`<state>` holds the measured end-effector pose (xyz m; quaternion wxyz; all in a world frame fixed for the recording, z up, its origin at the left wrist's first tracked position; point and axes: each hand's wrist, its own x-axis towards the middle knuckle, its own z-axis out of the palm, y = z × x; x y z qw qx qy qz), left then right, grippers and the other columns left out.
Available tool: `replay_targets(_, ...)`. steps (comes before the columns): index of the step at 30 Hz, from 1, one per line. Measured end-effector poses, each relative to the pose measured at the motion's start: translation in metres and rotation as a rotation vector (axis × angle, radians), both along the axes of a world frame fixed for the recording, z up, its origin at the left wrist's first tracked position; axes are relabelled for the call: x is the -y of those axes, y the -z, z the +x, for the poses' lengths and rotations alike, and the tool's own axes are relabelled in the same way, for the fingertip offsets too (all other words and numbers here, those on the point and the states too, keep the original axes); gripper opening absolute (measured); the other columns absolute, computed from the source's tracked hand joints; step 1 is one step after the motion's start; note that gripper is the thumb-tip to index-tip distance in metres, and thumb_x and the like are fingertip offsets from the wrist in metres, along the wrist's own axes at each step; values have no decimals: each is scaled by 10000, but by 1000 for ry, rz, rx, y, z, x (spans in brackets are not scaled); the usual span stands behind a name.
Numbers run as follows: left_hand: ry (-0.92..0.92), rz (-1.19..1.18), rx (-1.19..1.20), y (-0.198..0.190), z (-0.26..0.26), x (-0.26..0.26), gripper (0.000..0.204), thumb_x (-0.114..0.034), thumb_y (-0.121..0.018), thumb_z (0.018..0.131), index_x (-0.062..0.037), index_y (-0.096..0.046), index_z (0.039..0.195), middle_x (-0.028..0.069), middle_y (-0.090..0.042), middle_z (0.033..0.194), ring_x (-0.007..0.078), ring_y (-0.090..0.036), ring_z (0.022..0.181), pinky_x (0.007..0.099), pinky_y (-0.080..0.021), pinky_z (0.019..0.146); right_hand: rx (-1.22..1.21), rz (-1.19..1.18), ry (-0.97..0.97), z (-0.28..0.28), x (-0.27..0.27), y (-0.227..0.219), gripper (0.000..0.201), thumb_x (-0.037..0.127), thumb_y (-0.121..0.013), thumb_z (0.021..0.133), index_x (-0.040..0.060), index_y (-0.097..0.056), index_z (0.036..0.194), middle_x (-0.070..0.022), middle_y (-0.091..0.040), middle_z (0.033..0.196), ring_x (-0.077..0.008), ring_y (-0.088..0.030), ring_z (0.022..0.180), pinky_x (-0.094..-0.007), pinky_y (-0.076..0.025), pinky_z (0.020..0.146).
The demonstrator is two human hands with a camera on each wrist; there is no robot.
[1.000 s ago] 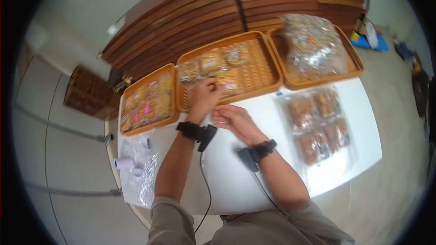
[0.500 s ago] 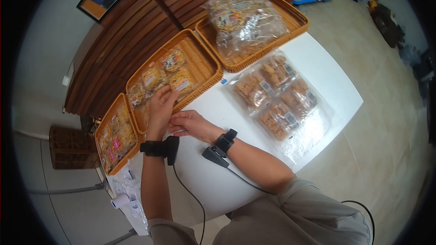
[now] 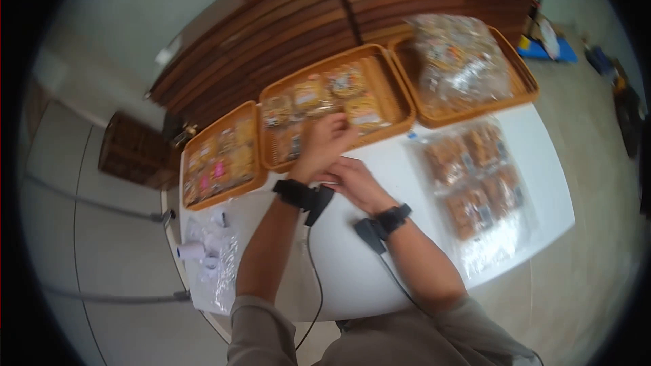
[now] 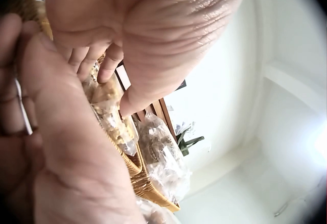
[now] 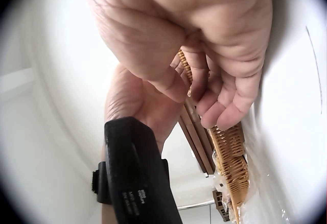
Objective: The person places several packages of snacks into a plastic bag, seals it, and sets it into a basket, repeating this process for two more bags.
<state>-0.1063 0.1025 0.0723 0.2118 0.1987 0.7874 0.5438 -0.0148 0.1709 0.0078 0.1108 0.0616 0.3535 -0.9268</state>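
My left hand is over the front edge of the middle wicker tray, its fingers loosely bent and the thumb apart from them. Clear-wrapped snack packs lie in that tray, close past the fingertips. Just below and to the right, my right hand has its fingers curled close to the left wrist. A thin white strip shows edge-on between the right hand's fingers in the left wrist view. What kind of thing it is, I cannot tell.
Left stands another wicker tray of snack packs. A third tray holds a large clear bag. Bagged brown snack packs lie at the table's right. White rolls and clear plastic lie front left.
The head view swung to one side and back. Both hands stay close together at the middle tray's front edge; the left hand has shifted slightly right over the packs.
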Motion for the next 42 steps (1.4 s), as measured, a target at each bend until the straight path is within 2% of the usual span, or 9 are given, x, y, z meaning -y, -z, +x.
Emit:
replay_targets(4,18,-56,-18,-7,-3,10,550,-168,-721,912,76,-494,1350,226,-594,1292,241,-601,1180,316,-505,994,20,-64,-7,-1,-1,-4,219,93,-534,1011,-17,-618,1181,-98,-675,1098,-179,-665,1018,-299,-565,887)
replay_targets(9,-126,31,-283,2,-40,44,294,-157,-691,900,38,-678,1120,141,-730,1025,172,-700,962,278,-559,817,23,-69,-9,0,-3,-2,226,122,-556,1012,-11,-618,1184,-89,-674,1078,-178,-671,998,-301,-576,874)
replay_targets(12,-265,-71,-265,-24,-52,66,282,-139,-691,915,26,-672,1144,96,-712,1034,130,-672,932,246,-542,810,39,-67,-4,0,-3,-6,232,120,-555,1011,-17,-610,1190,-92,-676,1072,-175,-673,991,-305,-577,878)
replay_targets(16,-252,-379,-388,-39,-61,99,339,-161,-740,859,32,-679,1130,113,-711,1039,133,-679,905,259,-550,803,26,-60,1,0,-3,-6,241,120,-548,1014,-32,-597,1194,-99,-678,1062,-172,-676,983,-318,-583,884)
replay_targets(25,-157,-469,-647,-32,-79,98,691,-242,-800,766,-35,-525,1366,167,-625,1265,261,-625,1114,363,-510,950,28,-34,9,0,-2,-4,232,117,-536,1018,-35,-596,1183,-99,-668,1079,-181,-678,986,-322,-584,890)
replay_targets(31,-23,-490,-793,-22,-112,71,836,-303,-831,704,-61,-475,1422,221,-494,1425,355,-476,1323,401,-404,1087,36,-16,6,0,-2,-7,220,114,-536,1016,-26,-604,1173,-101,-670,1081,-187,-677,991,-324,-578,893)
replay_targets(34,6,-560,-687,-13,-120,51,923,-348,-843,667,-86,-438,1454,228,-419,1485,368,-362,1407,424,-317,1157,24,-32,9,1,-2,-7,226,114,-544,1012,-20,-608,1182,-98,-674,1076,-191,-679,984,-331,-574,888)
replay_targets(38,1,-820,-575,-24,-108,26,1053,-372,-855,612,-155,-345,1508,156,-329,1555,348,-243,1470,664,-186,1152,31,-20,13,1,-1,-7,241,114,-540,1011,-25,-604,1197,-102,-680,1069,-190,-679,974,-345,-574,881)
replay_targets(42,-59,-788,-416,-14,-113,14,1012,-298,-824,636,-150,-321,1502,133,-362,1497,341,-270,1443,672,-186,1132,32,34,9,2,0,-13,255,153,-537,1007,-12,-581,1197,-90,-649,1068,-194,-644,981,-359,-546,895)
